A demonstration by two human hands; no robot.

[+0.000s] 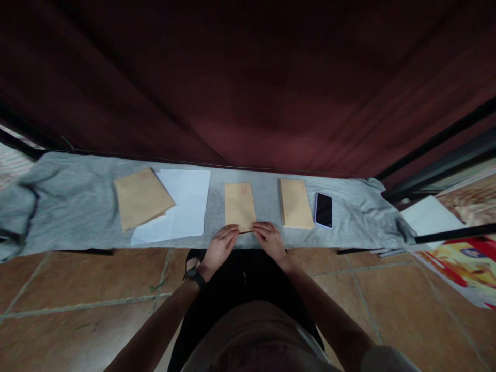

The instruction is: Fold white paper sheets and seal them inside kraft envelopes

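Note:
A brown paper envelope (239,201) lies in front of me on the grey cloth, with faint red print near its far right corner. At its near left corner, my left hand (223,243) has its fingers closed on the near edge. My right hand (270,240) pinches the same edge at the near right corner. Between the two hands that edge shows as a dark line, slightly raised. My thumbs are partly hidden under the fingers. To the right sits a neat stack of brown envelopes (296,203).
White paper sheets (185,199) lie left, partly under more brown envelopes (141,199). A phone (323,210) is right of the stack. Grey cloth (77,201) covers the narrow table, against a dark red curtain (248,129). A red and yellow printed box (465,263) stands at right.

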